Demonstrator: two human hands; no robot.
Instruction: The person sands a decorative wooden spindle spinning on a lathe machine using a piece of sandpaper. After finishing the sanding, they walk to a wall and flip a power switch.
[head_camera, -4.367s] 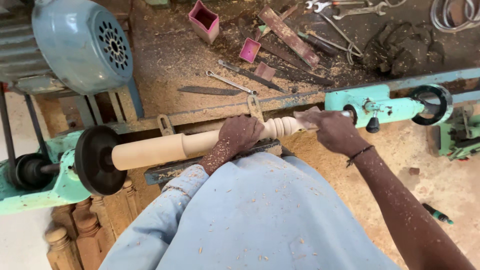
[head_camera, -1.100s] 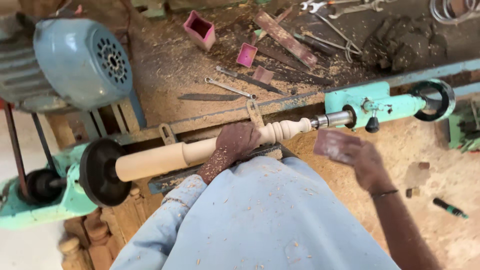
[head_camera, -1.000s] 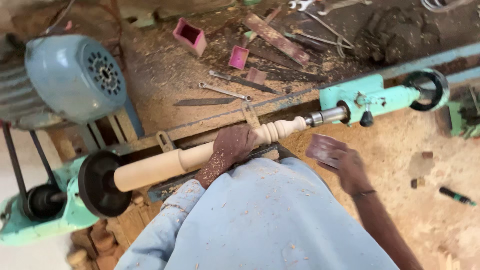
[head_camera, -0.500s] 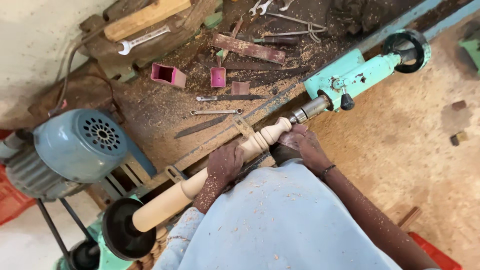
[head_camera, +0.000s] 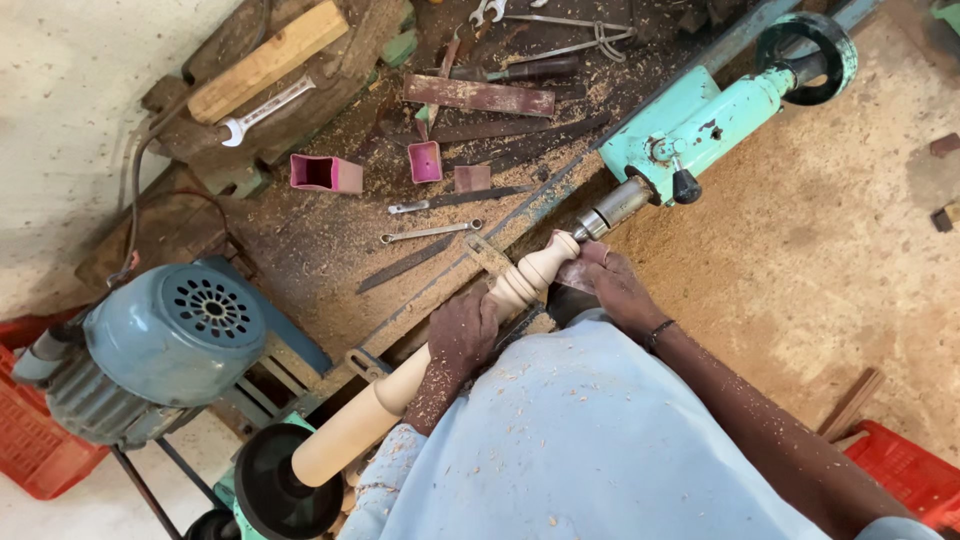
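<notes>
1. Two bare hands are on the work. Your left hand is laid over the pale turned wooden spindle near its middle, fingers curled round it and dusted with shavings. If the spindle is turning, a tight grip could burn or drag the palm toward the beaded section.
2. Your right hand is closed on a small brownish piece, probably sandpaper, pressed against the spindle's narrow end. That end sits just beside the metal tailstock centre; a slip to the right could put your fingertips on the steel.
3. Your loose light-blue shirt hangs close over the spindle, and a dark wristband circles the right wrist. Either could catch on the wood.
4. The spindle runs diagonally from the black faceplate at lower left up to the teal tailstock at upper right. Should the tailstock loosen, the wood could wobble free.
5. Files and long blades lie loose on the sawdust-covered desk beside the lathe bed; vibration could walk them toward the spindle.
6. A blue motor sits at the left, with its drive parts near your elbow.
</notes>
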